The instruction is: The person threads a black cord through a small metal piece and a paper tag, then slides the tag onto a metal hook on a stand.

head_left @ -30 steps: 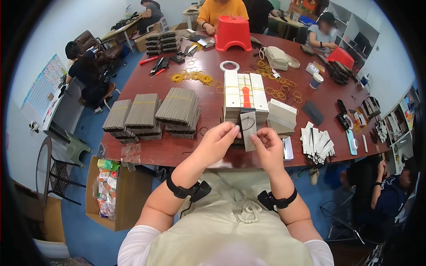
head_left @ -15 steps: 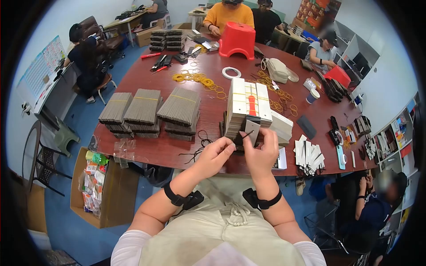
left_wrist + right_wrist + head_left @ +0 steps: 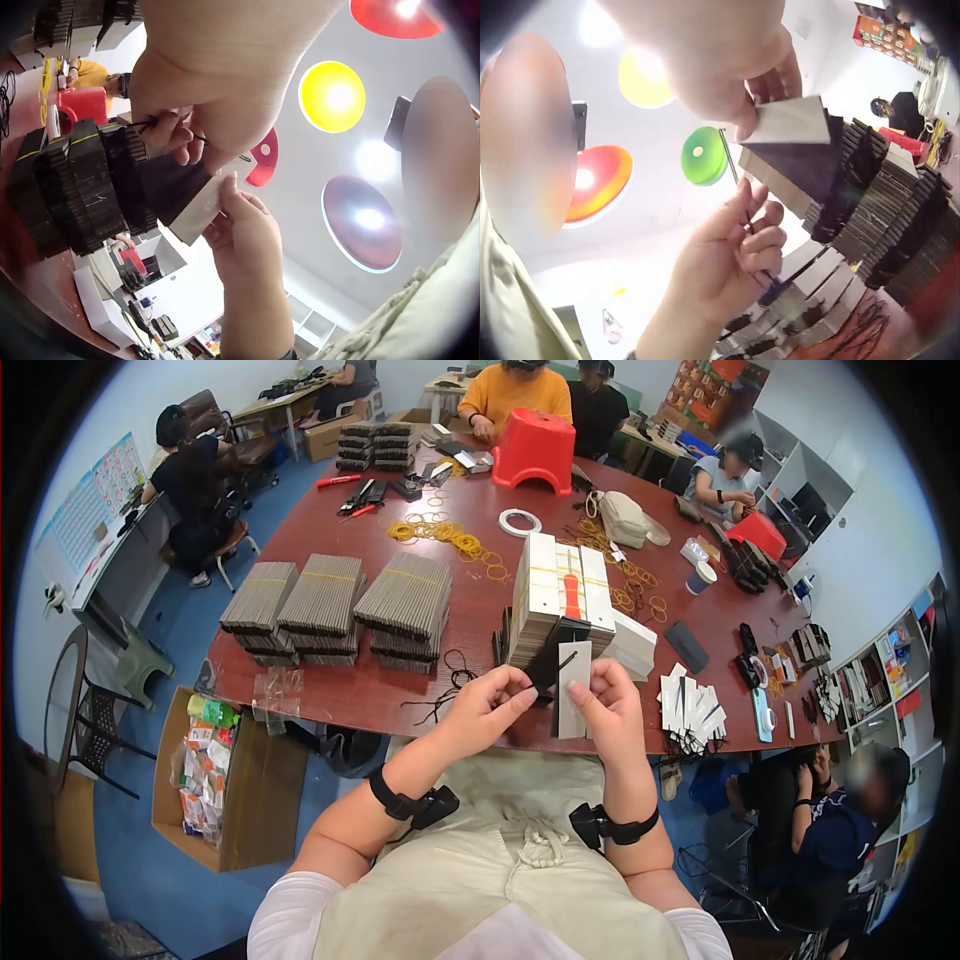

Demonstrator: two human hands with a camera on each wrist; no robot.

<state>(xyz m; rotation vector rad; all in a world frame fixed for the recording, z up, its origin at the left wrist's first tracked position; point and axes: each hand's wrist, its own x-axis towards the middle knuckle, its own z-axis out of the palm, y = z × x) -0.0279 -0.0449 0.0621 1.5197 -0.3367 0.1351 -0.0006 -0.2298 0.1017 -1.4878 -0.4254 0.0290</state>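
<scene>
My right hand [image 3: 612, 710] pinches a narrow grey tag [image 3: 574, 695] between thumb and fingers, and the tag stands upright over the table's near edge. Beside it my left hand [image 3: 490, 708] pinches a thin black cord [image 3: 733, 161], which reaches up to the tag's upper end. In the left wrist view the same tag [image 3: 199, 208] shows faint lettering and a hole end. A dark flap [image 3: 560, 640] lies behind the tag. Just beyond stands a tall banded stack of white tags [image 3: 540, 580] with an orange-red tool [image 3: 572, 596] on top.
Three banded piles of grey tags [image 3: 318, 600] stand to the left. Loose black cords [image 3: 455, 670] lie near my left hand. White strips [image 3: 692, 708] are spread at the right. Farther back are rubber bands [image 3: 440, 538], a tape roll [image 3: 520, 522] and a red stool [image 3: 535, 450].
My right hand has shifted right and down, drawing apart from the left hand. The tag has turned so that its broad side faces up toward me.
</scene>
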